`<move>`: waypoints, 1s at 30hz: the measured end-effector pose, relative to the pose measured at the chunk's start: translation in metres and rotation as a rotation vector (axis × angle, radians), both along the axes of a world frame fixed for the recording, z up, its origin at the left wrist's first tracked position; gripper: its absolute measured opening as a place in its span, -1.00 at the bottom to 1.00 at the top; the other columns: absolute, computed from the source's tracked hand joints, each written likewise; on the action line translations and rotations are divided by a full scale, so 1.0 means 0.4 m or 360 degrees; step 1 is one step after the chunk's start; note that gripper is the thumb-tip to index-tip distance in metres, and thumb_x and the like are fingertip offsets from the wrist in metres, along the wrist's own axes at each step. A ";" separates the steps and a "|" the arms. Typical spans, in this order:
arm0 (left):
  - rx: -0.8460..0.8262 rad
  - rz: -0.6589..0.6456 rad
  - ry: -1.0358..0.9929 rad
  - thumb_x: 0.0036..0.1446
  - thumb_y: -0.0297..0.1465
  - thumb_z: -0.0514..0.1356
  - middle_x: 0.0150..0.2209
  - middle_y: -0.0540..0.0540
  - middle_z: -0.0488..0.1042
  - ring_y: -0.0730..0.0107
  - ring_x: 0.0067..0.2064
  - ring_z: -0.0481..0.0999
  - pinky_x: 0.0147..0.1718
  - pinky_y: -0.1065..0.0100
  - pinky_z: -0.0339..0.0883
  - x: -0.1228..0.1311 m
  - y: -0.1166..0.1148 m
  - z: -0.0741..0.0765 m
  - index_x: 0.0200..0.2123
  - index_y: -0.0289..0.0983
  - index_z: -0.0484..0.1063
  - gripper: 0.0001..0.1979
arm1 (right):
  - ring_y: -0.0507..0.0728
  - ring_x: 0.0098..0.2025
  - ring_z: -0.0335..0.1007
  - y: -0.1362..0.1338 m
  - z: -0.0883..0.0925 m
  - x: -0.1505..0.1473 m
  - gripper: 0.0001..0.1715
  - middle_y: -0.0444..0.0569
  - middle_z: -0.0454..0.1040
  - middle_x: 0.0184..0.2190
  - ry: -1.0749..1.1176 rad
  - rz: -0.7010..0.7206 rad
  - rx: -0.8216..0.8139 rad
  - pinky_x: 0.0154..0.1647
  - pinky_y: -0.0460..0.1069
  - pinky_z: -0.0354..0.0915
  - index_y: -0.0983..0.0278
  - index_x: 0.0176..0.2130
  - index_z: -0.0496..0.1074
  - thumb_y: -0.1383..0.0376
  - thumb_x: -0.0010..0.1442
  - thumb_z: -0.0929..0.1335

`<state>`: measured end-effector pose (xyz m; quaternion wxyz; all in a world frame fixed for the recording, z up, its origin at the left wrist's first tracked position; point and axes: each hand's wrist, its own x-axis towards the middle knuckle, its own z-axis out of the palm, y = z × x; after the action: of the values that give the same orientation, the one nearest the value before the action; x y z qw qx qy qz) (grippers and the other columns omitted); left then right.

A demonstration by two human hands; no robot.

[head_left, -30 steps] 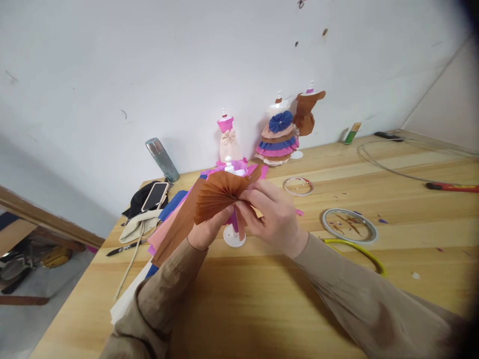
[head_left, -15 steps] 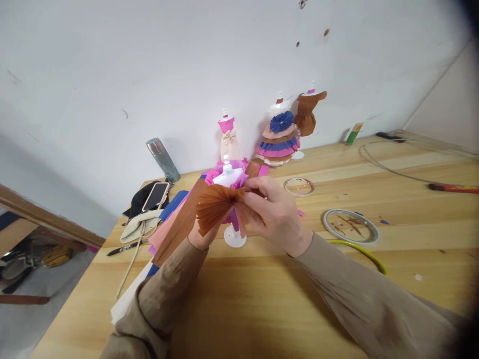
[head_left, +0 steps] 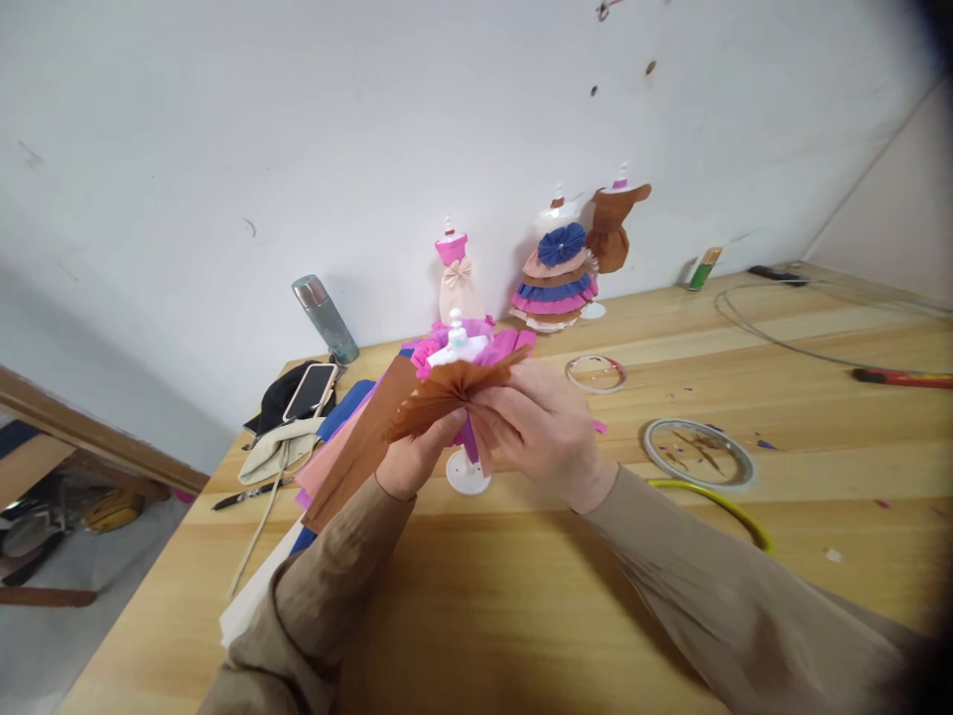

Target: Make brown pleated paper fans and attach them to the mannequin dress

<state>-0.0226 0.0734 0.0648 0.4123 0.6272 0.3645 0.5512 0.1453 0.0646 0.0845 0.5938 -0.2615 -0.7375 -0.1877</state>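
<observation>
A pleated brown paper fan (head_left: pixel 460 385) is spread wide between my two hands, gathered at its lower middle. My left hand (head_left: pixel 421 449) pinches it from below, the thumb at the gathered point and the other fingers hidden behind the paper. With bent fingers, my right hand (head_left: pixel 540 422) grips its right part near the gather. Just behind the fan stands a small white mannequin (head_left: pixel 457 348) dressed in pink and purple paper; its round base (head_left: pixel 469 473) shows below. The fan covers most of the mannequin's body.
Paper strips (head_left: pixel 364 437), a phone (head_left: pixel 311 391), a pen (head_left: pixel 253 495) and a flask (head_left: pixel 326 318) are on the left. Dressed mannequins (head_left: pixel 557 268) stand along the wall. Rings (head_left: pixel 698 452), a yellow tube (head_left: pixel 719 504), scraps and a red-handled tool (head_left: pixel 900 376) lie rightward.
The brown fan has opened out to the right and now spreads across the mannequin's front. My left thumb has come into view at its gather, and my right hand has shifted slightly.
</observation>
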 end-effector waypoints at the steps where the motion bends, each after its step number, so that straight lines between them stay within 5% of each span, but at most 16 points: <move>1: 0.0021 -0.0045 0.0039 0.07 -0.24 0.30 -0.26 -0.07 0.55 0.22 -0.17 0.53 -0.13 0.19 0.45 0.001 0.001 -0.004 -0.22 -0.19 0.53 -0.78 | 0.11 -0.38 0.35 0.001 -0.001 0.001 -0.87 -0.01 0.52 -0.43 -0.0015 -0.0007 0.0009 -0.40 0.01 0.25 0.24 -0.35 0.43 0.45 0.20 0.33; 7: 0.0113 -0.0165 -0.0025 0.09 -0.16 0.27 -0.33 -0.04 0.51 0.35 -0.36 0.47 -0.37 0.32 0.45 0.011 -0.003 0.006 -0.22 -0.21 0.48 -0.72 | 0.11 -0.36 0.35 0.007 -0.012 0.001 -0.93 -0.02 0.51 -0.41 -0.0058 0.0034 -0.0088 -0.37 0.02 0.24 0.25 -0.31 0.45 0.39 0.21 0.35; 19: 0.0163 -0.0066 0.0179 0.07 -0.21 0.30 -0.11 -0.11 0.56 0.10 -0.01 0.52 0.01 0.17 0.43 0.016 -0.014 0.028 -0.12 -0.21 0.47 -0.68 | 0.18 -0.31 0.39 -0.012 0.013 0.000 -0.76 0.07 0.51 -0.38 -0.0131 0.0096 0.0011 -0.37 0.06 0.30 0.30 -0.21 0.43 0.49 0.18 0.24; 23: 0.0235 0.0121 0.0212 0.08 -0.23 0.30 -0.13 -0.08 0.56 0.17 -0.01 0.52 0.10 0.16 0.35 0.016 -0.017 0.024 -0.13 -0.18 0.50 -0.72 | 0.18 -0.32 0.39 -0.012 0.009 0.000 -0.75 0.10 0.53 -0.36 -0.0111 0.0111 0.0059 -0.36 0.08 0.33 0.32 -0.21 0.43 0.51 0.16 0.24; 30: 0.0321 0.0114 0.0279 0.14 -0.21 0.24 -0.15 -0.11 0.59 0.20 -0.10 0.56 0.01 0.20 0.40 0.028 -0.025 0.049 -0.13 -0.24 0.53 -0.71 | 0.18 -0.30 0.45 -0.012 0.003 0.002 -0.69 0.11 0.56 -0.31 -0.0075 0.0166 0.0013 -0.31 0.10 0.36 0.33 -0.13 0.39 0.54 0.13 0.27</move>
<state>-0.0113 0.0636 0.0844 0.2937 0.6977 0.3642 0.5425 0.1463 0.0598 0.0858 0.5863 -0.2157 -0.7631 -0.1655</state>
